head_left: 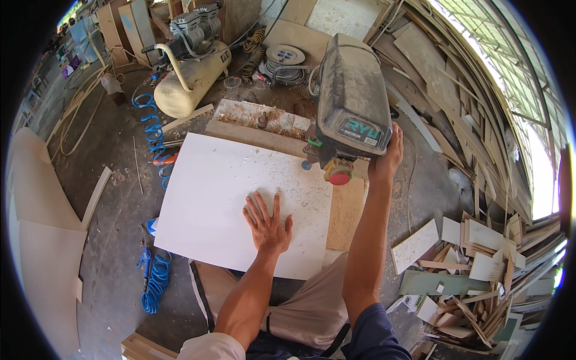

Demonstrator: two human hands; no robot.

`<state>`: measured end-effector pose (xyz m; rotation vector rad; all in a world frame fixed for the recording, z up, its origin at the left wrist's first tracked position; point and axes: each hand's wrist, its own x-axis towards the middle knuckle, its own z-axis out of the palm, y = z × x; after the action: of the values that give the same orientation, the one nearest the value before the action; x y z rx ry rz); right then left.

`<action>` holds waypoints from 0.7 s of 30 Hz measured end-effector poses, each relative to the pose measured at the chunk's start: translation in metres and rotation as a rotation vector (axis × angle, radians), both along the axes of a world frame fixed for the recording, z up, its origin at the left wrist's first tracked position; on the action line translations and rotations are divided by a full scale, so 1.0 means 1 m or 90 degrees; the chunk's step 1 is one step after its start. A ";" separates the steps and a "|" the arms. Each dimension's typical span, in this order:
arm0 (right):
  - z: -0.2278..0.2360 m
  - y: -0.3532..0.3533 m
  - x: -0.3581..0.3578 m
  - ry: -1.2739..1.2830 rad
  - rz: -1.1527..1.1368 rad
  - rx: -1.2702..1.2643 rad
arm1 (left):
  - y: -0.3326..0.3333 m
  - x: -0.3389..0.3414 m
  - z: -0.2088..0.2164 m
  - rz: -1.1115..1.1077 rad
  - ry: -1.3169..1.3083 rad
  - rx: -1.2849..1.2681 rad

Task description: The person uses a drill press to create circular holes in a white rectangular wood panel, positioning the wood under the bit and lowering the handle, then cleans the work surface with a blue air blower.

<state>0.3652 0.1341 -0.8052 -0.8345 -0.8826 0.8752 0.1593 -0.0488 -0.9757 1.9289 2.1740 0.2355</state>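
Observation:
My left hand (268,226) lies flat with fingers spread on a white board (204,204), which rests over a wooden base in front of me. Wood chips are scattered on the board's far right part. A dusty bench drill press (353,90) stands at the board's far right, with a red button (341,179) on its front. Against the right side of its head, my right hand (387,153) is closed, its fingers partly hidden; what they grip there does not show. The drill bit is also out of sight behind the head.
A cream air compressor (195,81) stands far left, near a cable reel (285,57). Blue coiled hose (157,282) lies on the floor at left. Wood offcuts (474,270) pile up at right, below stacked boards (444,78). Large pale panels (45,240) stand at the left edge.

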 end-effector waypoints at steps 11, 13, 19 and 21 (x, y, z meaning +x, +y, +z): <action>0.007 -0.004 -0.011 0.023 -0.034 0.016 | 0.000 0.000 0.000 0.001 -0.002 -0.003; 0.007 -0.005 -0.012 0.026 -0.035 0.016 | 0.000 0.000 -0.001 0.003 -0.002 -0.002; 0.005 -0.005 -0.010 0.026 -0.028 0.015 | 0.000 0.000 -0.002 0.002 0.003 0.003; 0.005 -0.005 -0.010 0.025 -0.027 0.021 | 0.000 0.000 -0.002 0.000 0.003 0.006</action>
<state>0.3549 0.1290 -0.8004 -0.8017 -0.8399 0.8344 0.1590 -0.0491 -0.9773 1.9369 2.1799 0.2411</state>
